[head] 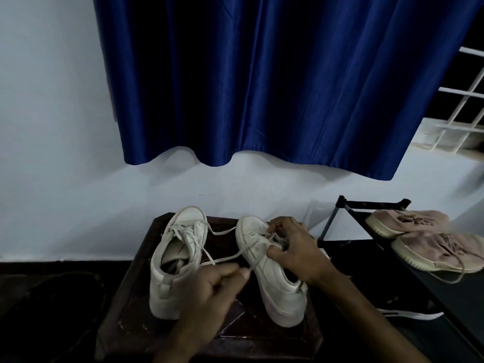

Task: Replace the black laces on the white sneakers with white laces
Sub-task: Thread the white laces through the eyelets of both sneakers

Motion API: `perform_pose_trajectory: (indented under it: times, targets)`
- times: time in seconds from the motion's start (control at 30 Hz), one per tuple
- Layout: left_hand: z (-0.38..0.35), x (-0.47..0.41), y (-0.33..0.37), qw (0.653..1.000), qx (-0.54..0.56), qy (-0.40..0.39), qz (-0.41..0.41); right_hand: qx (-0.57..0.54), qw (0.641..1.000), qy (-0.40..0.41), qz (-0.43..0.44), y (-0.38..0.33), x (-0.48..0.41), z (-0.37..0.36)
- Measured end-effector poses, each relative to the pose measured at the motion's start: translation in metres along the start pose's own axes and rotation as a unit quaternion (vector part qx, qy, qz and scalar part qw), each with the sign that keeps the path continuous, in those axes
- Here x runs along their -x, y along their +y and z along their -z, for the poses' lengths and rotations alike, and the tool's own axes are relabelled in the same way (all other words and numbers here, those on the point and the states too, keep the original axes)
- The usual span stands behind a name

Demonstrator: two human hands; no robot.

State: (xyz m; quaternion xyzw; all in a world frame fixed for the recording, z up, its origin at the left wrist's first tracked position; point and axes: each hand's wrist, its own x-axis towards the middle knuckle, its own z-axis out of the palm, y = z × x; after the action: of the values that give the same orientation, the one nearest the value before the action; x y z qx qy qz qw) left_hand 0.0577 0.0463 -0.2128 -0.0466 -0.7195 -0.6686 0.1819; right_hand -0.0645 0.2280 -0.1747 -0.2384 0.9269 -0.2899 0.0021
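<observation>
Two white sneakers (167, 292), toes pointing away

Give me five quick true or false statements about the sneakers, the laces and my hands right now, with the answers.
1. The left sneaker and right sneaker stand on a dark stool. True.
2. The left hand pinches a white lace. True.
3. The right hand rests on the left sneaker. False: it works at the right sneaker's eyelets.
4. The curtain is red. False: it is blue.
5. Pink shoes lie on the rack at right. True.
</observation>
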Motion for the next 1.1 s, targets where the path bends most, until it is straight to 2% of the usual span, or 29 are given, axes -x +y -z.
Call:
perform_pose_trajectory:
  times: [0.07,0.17,0.23,0.33,0.4,0.47,0.53,0.6,0.7,0.83,0.97,1.1]
  targets:
    - [-0.014,0.0,-0.013,0.992,-0.105,-0.068,-0.032,0.031,0.999,-0.023,0.017,-0.004,-0.004,0.005]
    - [-0.011,-0.003,-0.038,0.97,-0.223,-0.081,-0.052,-0.023,0.999,-0.001,0.039,-0.01,-0.027,0.009]
    - [-0.012,-0.002,-0.04,0.964,-0.239,-0.096,-0.069,0.038,0.997,-0.011,0.066,-0.016,-0.053,0.008]
    - [-0.016,0.003,-0.041,0.942,-0.295,-0.115,-0.112,0.155,0.978,-0.1,0.098,-0.032,-0.09,-0.006]
    - [-0.016,0.004,-0.044,0.923,-0.348,-0.104,-0.125,0.227,0.957,-0.154,0.092,-0.04,-0.106,-0.02]
    - [-0.016,0.005,-0.041,0.903,-0.393,-0.068,-0.161,0.332,0.921,-0.184,0.094,-0.043,-0.117,-0.036]
    - [-0.016,0.003,-0.038,0.886,-0.419,-0.039,-0.194,0.404,0.892,-0.17,0.11,-0.046,-0.125,-0.047]
    - [-0.015,0.002,-0.037,0.876,-0.433,-0.015,-0.212,0.431,0.881,-0.152,0.121,-0.049,-0.128,-0.053]
    - [-0.015,0.003,-0.038,0.855,-0.472,0.03,-0.215,0.422,0.886,-0.136,0.136,-0.052,-0.133,-0.051]
    - [-0.015,0.005,-0.041,0.828,-0.514,0.084,-0.206,0.297,0.944,-0.064,0.126,-0.06,-0.13,-0.013]
    - [-0.018,0.009,-0.038,0.809,-0.538,0.112,-0.205,0.221,0.966,0.001,0.136,-0.066,-0.113,0.026]
    - [-0.01,-0.01,0.002,0.847,-0.452,0.166,-0.227,0.14,0.971,0.072,0.178,-0.076,-0.082,0.05]
